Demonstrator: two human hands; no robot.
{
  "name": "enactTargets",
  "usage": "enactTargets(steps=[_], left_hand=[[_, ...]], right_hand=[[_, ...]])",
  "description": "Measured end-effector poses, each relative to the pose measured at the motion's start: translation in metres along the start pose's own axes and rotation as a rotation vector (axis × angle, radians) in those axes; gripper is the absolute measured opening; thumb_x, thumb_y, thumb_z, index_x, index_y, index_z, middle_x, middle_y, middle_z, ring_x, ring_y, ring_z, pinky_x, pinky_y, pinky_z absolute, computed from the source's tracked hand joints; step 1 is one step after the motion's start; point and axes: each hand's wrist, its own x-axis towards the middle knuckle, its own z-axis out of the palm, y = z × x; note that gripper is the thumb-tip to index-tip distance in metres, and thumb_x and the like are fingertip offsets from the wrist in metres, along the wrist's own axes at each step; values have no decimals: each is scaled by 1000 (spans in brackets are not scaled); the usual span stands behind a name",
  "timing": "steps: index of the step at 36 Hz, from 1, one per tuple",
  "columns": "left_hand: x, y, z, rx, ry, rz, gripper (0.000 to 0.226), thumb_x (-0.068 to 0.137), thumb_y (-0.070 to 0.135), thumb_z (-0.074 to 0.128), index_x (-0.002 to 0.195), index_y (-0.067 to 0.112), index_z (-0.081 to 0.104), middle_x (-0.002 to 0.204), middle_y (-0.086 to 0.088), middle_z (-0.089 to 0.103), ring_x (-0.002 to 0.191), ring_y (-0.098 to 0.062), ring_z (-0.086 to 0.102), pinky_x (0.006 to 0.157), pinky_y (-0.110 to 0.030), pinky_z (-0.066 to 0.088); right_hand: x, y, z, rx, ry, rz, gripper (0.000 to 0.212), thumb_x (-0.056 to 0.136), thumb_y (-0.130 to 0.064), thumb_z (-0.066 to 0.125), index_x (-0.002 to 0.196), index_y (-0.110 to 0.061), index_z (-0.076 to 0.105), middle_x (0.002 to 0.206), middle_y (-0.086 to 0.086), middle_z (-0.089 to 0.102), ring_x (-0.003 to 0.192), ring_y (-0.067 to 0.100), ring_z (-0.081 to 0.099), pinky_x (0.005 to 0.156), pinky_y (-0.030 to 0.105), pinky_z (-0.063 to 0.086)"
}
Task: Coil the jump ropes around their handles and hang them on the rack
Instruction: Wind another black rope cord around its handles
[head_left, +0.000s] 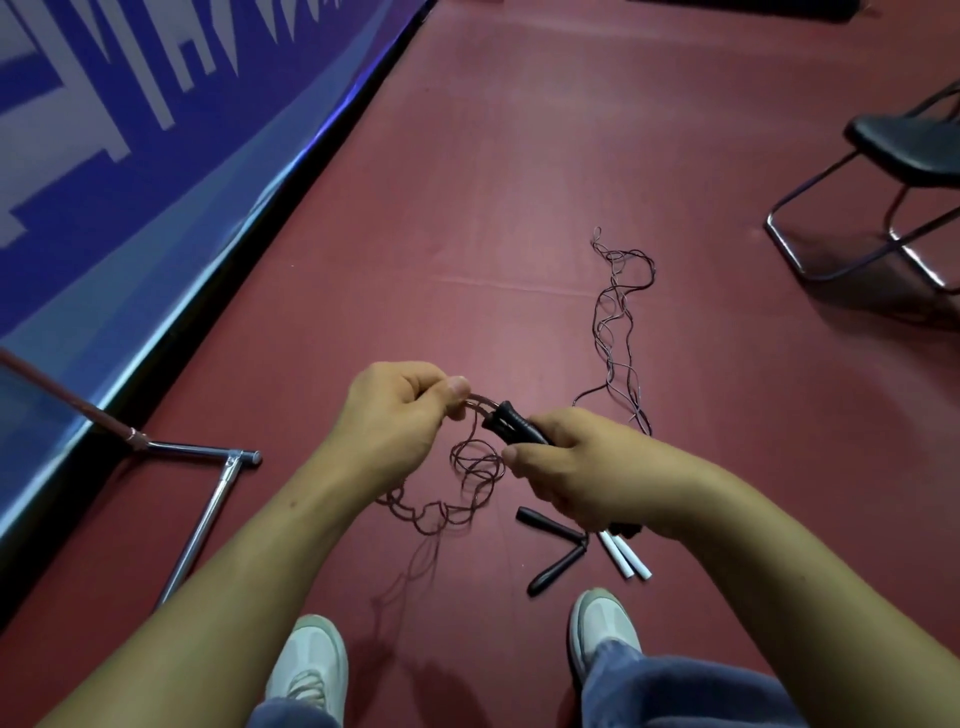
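Note:
My right hand (587, 467) grips a pair of black jump-rope handles (511, 423), their tips pointing up and left. My left hand (400, 410) pinches the thin dark-red rope (475, 460) just beyond those tips; the rest of it hangs in loose loops down to the floor. Two more black handles (556, 545) lie on the floor under my right hand, beside two white handles (626, 561). Their thin ropes (615, 317) trail away in a tangle across the floor.
A chrome rack foot (208, 499) with a reddish pole stands at the left against a blue banner wall (130, 156). A black folding chair (904, 171) is at the far right. My white shoes (311, 660) stand on the red floor (493, 182).

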Motion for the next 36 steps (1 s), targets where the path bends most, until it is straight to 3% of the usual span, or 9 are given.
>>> enactTargets(steps=[4, 8, 12, 14, 17, 22, 28, 36], left_hand=[[1, -1, 2, 11, 31, -64, 35, 96, 39, 65, 69, 17, 71, 63, -10, 51, 57, -19, 43, 51, -28, 32], [-1, 1, 9, -18, 11, -133, 43, 97, 44, 60, 69, 13, 68, 62, -7, 50, 55, -19, 40, 54, -29, 34], [-7, 9, 17, -263, -209, -174, 46, 105, 41, 47, 67, 15, 54, 54, -4, 52, 46, -18, 38, 51, -27, 33], [-12, 14, 19, -407, -327, -188, 39, 108, 34, 43, 75, 14, 51, 53, -8, 53, 41, -17, 36, 48, -26, 30], [-13, 16, 18, -525, -364, -176, 35, 108, 27, 42, 81, 10, 54, 52, -8, 51, 40, -16, 35, 45, -26, 29], [-15, 19, 21, -458, -371, -107, 32, 108, 21, 42, 92, 1, 61, 53, -7, 53, 42, -17, 40, 45, -25, 35], [-23, 24, 29, -349, -445, -87, 34, 109, 24, 38, 89, 6, 60, 55, -9, 60, 41, -19, 48, 45, -24, 38], [-33, 26, 38, -423, -394, -99, 34, 108, 25, 42, 89, 7, 63, 53, -7, 57, 42, -20, 43, 47, -27, 37]], right_hand=[[0, -5, 17, 234, -65, 39, 17, 106, -19, 46, 91, -13, 42, 57, 0, 39, 43, 11, 32, 40, 22, 27], [7, 0, 19, 185, 55, 86, 19, 105, -23, 47, 89, -13, 47, 66, 6, 43, 44, 14, 37, 40, 22, 32], [16, 10, 14, 47, 270, 78, 30, 104, -35, 49, 80, -17, 45, 69, 9, 46, 53, 21, 41, 52, 34, 40], [16, 11, 12, 144, 314, 60, 32, 103, -39, 50, 82, -16, 46, 67, 7, 45, 50, 19, 39, 50, 32, 39], [13, 6, 10, 385, 327, 16, 33, 105, -42, 49, 87, -14, 49, 63, 5, 39, 44, 16, 33, 43, 24, 32], [12, -3, 9, 537, 411, -13, 34, 106, -37, 49, 90, -8, 56, 58, 2, 39, 43, 13, 30, 42, 22, 29], [11, -9, 4, 720, 493, -35, 27, 107, -26, 50, 87, -9, 56, 58, 3, 34, 44, 15, 30, 41, 23, 30], [9, -13, -3, 852, 538, -71, 35, 110, -28, 41, 81, -10, 46, 66, 8, 46, 57, 19, 55, 52, 28, 51]])
